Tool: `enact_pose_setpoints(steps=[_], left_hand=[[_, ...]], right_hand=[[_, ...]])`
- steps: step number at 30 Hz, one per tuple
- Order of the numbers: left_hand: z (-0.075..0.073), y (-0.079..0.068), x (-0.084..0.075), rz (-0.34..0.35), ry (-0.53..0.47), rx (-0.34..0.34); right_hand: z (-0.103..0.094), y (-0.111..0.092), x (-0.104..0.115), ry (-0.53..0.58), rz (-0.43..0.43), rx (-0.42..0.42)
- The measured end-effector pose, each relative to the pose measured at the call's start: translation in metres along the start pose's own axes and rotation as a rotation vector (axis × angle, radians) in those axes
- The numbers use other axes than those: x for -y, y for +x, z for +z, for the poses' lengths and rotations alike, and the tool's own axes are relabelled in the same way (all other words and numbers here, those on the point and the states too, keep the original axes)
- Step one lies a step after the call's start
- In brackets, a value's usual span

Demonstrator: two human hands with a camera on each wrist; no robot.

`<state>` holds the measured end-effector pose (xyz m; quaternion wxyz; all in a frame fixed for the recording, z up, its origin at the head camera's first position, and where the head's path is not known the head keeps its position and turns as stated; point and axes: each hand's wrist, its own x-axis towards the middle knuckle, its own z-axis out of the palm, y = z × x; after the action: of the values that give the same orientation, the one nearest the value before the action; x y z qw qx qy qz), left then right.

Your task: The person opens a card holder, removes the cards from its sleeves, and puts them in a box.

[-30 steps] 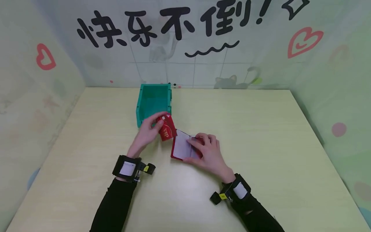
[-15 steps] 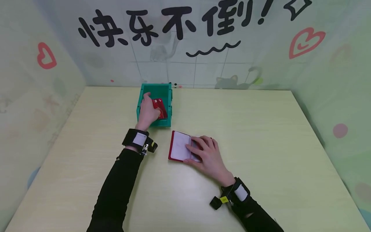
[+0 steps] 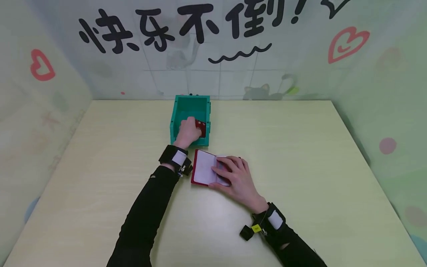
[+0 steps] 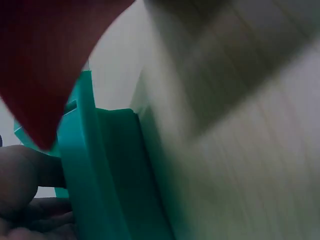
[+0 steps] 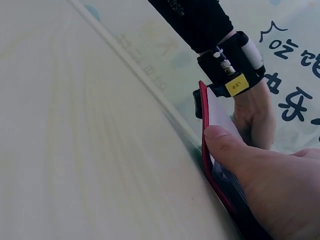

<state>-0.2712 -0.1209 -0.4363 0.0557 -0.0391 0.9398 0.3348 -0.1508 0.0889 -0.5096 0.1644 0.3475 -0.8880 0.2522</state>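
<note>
My left hand [image 3: 187, 132] reaches into a teal bin [image 3: 193, 107] at the back of the table, fingers curled, with a red card [image 3: 201, 125] between them and the thumb. Up close in the left wrist view, the blurred card [image 4: 45, 55] stands at a tilt, and the fingers [image 4: 30, 175] are beside the bin's wall. My right hand [image 3: 235, 180] holds a small red-covered card holder [image 3: 202, 168], spread open to white leaves. In the right wrist view its thumb [image 5: 225, 145] presses on the holder's edge; the other fingers are mostly hidden there.
The pale wooden table [image 3: 300, 167] backs onto a printed wall [image 3: 233, 83], with patterned walls at both sides. A strapped camera unit [image 3: 176, 157] on the left wrist hangs close to the card holder's left edge.
My left hand has carried the red card from beside the card holder into the bin. Over the last half second, bin and hand have shifted right. The right hand stays on the holder.
</note>
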Motion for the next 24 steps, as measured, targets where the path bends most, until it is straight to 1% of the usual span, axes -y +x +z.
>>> enact_pose_setpoints(steps=[3,5,6,8,10,13,14,16,18,19,20,21,22,23,24], left_hand=[[0.006,0.001,-0.012,0.031,0.109,0.040],[0.009,0.002,-0.018,0.048,0.171,0.045],[0.009,0.002,-0.019,0.051,0.186,0.044],[0.007,0.000,-0.022,0.037,0.159,0.064],[0.004,-0.002,-0.024,0.041,0.120,0.097],[-0.001,-0.007,-0.024,0.079,0.051,0.151],[-0.002,-0.009,-0.023,0.106,0.033,0.149],[-0.005,-0.016,-0.021,0.190,0.024,0.088],[-0.009,-0.023,-0.018,0.254,0.036,-0.030],[-0.012,-0.026,-0.015,0.269,0.049,-0.098],[-0.015,-0.028,-0.011,0.267,0.061,-0.158],[-0.018,-0.030,-0.007,0.250,0.052,-0.197],[-0.020,-0.030,-0.002,0.229,0.027,-0.207],[-0.021,-0.029,0.003,0.207,-0.002,-0.193],[-0.022,-0.028,0.007,0.187,-0.034,-0.160]], right_hand=[[0.001,0.001,0.000,-0.001,-0.005,0.006],[0.001,0.002,0.000,-0.004,-0.005,0.009],[0.001,0.002,0.000,-0.006,-0.005,0.008],[0.001,0.002,0.000,-0.009,-0.005,0.006],[0.000,0.002,0.000,-0.011,0.004,0.012],[-0.002,0.002,0.000,-0.011,0.010,0.015],[-0.003,0.001,0.001,-0.012,0.013,0.020],[-0.003,0.001,0.001,-0.011,0.015,0.022],[-0.003,0.000,0.001,-0.010,0.018,0.024],[-0.003,0.000,0.001,-0.007,0.020,0.027],[-0.003,0.000,0.002,-0.006,0.021,0.030],[-0.003,0.000,0.002,-0.004,0.023,0.032],[-0.002,0.000,0.002,-0.005,0.026,0.034],[-0.002,0.000,0.002,-0.006,0.028,0.035],[-0.002,0.000,0.002,-0.010,0.028,0.034]])
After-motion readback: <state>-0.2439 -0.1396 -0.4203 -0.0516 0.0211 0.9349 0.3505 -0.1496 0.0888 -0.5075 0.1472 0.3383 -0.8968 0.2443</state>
